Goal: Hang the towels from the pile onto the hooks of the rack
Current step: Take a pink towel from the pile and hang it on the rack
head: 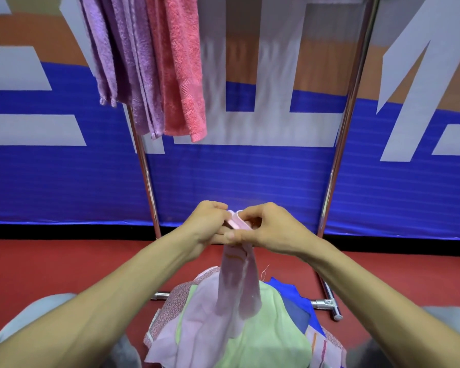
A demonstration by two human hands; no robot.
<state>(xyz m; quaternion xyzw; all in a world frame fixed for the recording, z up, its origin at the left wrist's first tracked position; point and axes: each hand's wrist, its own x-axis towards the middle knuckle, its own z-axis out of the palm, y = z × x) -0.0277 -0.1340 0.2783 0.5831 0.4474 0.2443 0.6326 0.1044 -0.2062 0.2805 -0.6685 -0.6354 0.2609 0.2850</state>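
I'm pinching the towel (238,284) by its top with left hand (209,227) and right hand (272,231) together, its length hanging down over the pile (266,338), rack (341,139) just beyond.

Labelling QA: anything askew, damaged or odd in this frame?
Minor only: a loose thread curls out beside the pale pink towel that the left hand and right hand pinch above the pile, hinting at a frayed edge. Nothing else stands out.

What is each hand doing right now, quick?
Left hand: pinching the top of the pale pink towel.
Right hand: pinching the same towel's top edge.
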